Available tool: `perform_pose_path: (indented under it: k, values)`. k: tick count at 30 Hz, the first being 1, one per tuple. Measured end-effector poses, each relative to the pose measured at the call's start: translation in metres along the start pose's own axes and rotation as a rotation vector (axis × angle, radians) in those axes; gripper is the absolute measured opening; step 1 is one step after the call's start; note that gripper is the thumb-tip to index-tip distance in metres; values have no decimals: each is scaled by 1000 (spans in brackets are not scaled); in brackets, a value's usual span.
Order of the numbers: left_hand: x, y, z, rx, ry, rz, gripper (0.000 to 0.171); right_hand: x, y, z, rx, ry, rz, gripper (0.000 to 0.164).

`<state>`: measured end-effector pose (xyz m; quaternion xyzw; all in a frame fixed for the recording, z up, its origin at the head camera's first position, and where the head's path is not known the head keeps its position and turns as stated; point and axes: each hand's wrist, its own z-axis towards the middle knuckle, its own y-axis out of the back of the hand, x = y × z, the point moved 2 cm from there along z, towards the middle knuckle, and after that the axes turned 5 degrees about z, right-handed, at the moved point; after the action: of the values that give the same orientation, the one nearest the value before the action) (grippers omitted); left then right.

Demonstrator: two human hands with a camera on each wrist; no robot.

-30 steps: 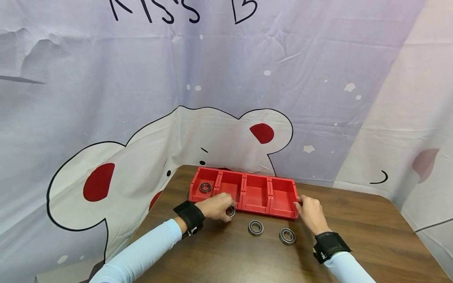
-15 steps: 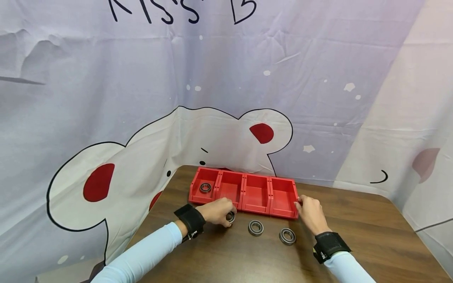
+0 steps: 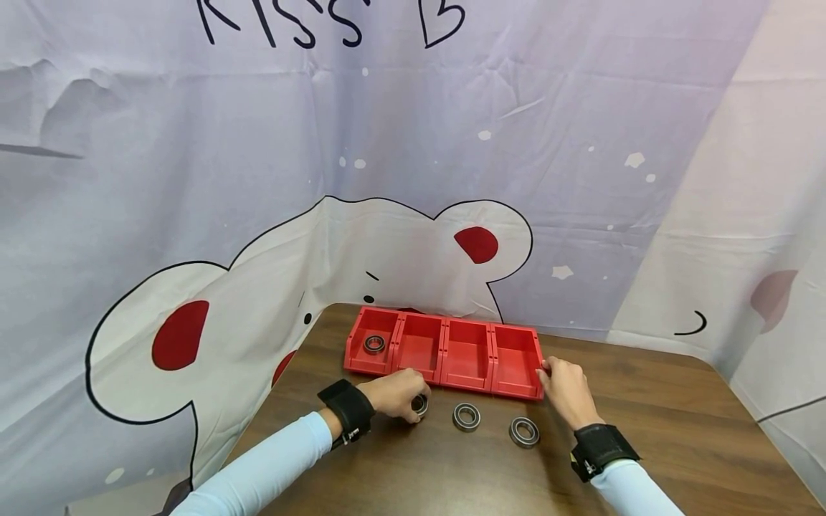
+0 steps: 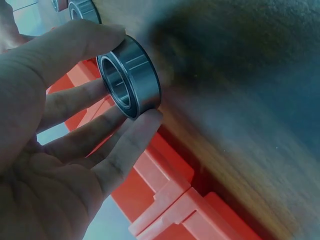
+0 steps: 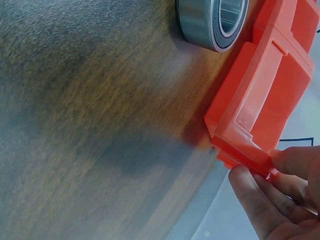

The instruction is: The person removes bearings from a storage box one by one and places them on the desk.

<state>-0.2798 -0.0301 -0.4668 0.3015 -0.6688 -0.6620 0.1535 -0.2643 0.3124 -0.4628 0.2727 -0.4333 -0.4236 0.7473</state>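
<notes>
My left hand (image 3: 398, 394) pinches a steel ball bearing (image 4: 131, 75) between thumb and fingertips, in front of the second compartment from the left of a red four-part bin (image 3: 422, 347). My right hand (image 3: 568, 387) grips the bin's right side wall; in the right wrist view its thumb and fingers (image 5: 250, 197) close on that wall's edge. Inside the leftmost compartment lies another bearing (image 3: 374, 344). On the table in front of the bin rest a third bearing (image 3: 467, 416) and, farther right, one more bearing (image 3: 524, 432).
The brown wooden table (image 3: 671, 423) carries everything. Behind it hangs a pale printed cloth (image 3: 413, 129), close to the bin's back.
My left hand has drawn the bearing from the bin's front edge a little toward me. My right hand stays at the bin's right side.
</notes>
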Motion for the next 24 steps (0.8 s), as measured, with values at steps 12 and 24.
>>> perform_pose_path:
  k: [12, 24]
  values:
    - [0, -8, 1, 21, 2, -4, 30, 0, 0, 1, -3, 8, -1, 12]
    - [-4, -10, -4, 22, -19, 2, 30, -1, -1, -1, -3, 3, -3, 11]
